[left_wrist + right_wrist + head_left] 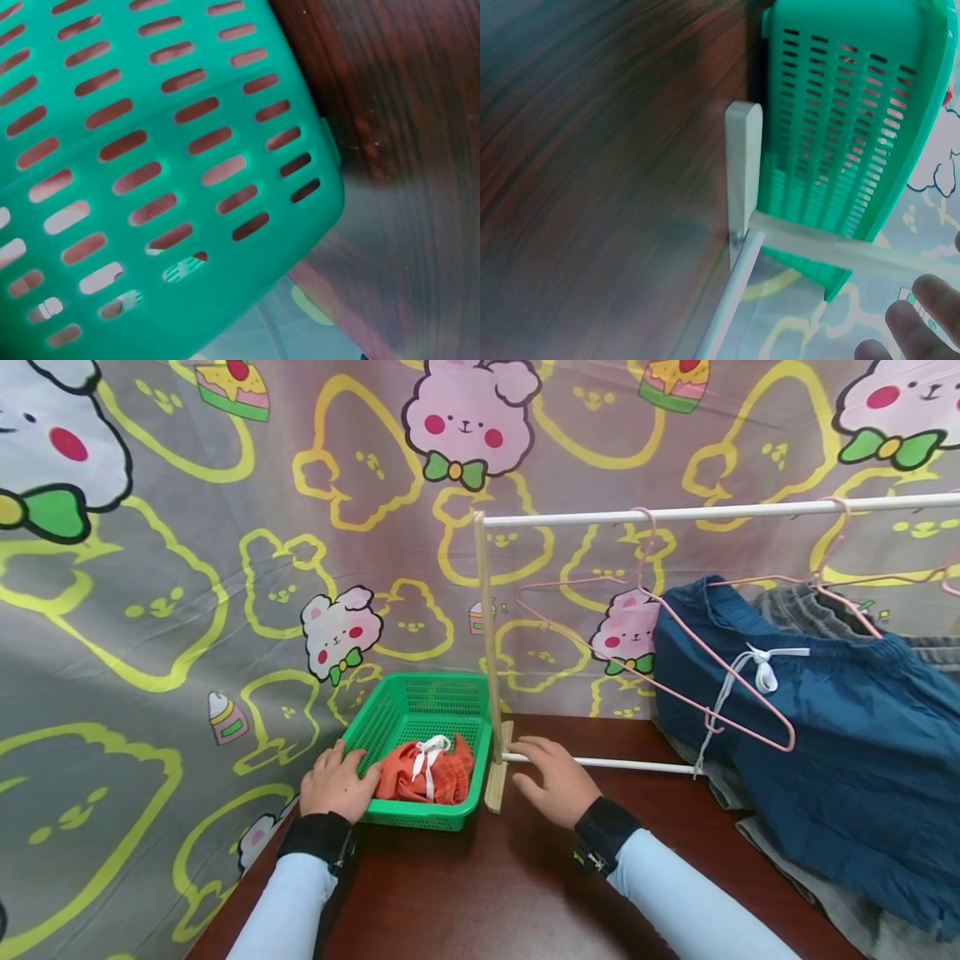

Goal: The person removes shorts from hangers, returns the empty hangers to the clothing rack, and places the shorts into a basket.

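My left hand (337, 782) lies at the left front corner of a green plastic basket (432, 817), its fingers relaxed over the rim. Inside the basket is a bunched orange garment (452, 775) with a white drawstring, probably shorts. The left wrist view shows only the basket's slotted side (169, 142), not the hand. Right of the basket, my right hand (553, 782) is held near the foot of a rack post (489, 635), fingers loosely bent and holding nothing. Part of its fingers (922, 322) appears in the right wrist view.
The rack's white top rail (570, 517) carries pink hangers (742, 681). Blue shorts (817, 727) with a white drawstring and grey garments (783, 610) hang at the right. A lower bar (622, 764) crosses near the dark wooden table (450, 902). Patterned cloth (172, 635) stands behind and left.
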A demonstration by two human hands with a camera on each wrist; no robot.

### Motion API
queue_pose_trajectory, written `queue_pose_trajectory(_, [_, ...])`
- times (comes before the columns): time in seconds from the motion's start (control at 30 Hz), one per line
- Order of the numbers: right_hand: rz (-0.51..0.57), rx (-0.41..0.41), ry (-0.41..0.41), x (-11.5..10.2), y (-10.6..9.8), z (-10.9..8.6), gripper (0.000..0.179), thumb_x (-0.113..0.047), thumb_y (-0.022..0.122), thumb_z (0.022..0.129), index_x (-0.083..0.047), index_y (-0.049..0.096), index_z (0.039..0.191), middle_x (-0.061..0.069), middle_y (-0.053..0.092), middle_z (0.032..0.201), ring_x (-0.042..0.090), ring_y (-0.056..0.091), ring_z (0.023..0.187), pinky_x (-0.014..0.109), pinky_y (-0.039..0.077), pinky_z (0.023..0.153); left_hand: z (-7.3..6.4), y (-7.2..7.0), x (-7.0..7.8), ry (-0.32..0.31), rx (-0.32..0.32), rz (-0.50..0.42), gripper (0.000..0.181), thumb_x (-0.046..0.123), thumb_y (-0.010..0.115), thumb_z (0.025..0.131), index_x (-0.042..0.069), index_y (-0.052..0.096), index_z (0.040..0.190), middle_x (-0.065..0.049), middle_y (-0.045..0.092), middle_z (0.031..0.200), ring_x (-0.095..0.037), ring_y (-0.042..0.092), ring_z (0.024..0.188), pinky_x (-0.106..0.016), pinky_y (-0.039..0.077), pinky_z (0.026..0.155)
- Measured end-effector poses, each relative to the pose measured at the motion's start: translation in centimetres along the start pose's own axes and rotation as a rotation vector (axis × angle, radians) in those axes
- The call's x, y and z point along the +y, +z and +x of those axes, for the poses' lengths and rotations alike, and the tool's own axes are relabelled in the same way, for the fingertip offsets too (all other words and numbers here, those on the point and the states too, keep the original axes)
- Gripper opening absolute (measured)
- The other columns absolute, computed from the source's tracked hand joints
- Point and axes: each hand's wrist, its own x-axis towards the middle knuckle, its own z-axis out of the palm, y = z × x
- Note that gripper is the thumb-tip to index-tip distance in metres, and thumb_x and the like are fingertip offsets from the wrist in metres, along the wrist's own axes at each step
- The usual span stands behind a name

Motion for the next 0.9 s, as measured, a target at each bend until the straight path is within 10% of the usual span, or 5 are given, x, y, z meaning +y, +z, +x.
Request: queue_pose_trajectory(0.9, [-0.105, 0.036, 0.21, 5.8, -5.4, -7.0, 0.059, -0.029, 0.071, 0.096, -0.011, 0.049, 0.147, 0.017, 0.05, 0.146, 0.037, 0.047, 0.132, 0.06, 0.039, 0.107, 0.1, -0.1, -0.1, 0.032, -0.013, 0.004, 0.065, 0.052, 0.048, 0.102, 0.003, 0.051, 0.145, -0.029, 0.025, 0.159, -0.048, 0.022, 0.144, -0.071, 0.023, 0.109])
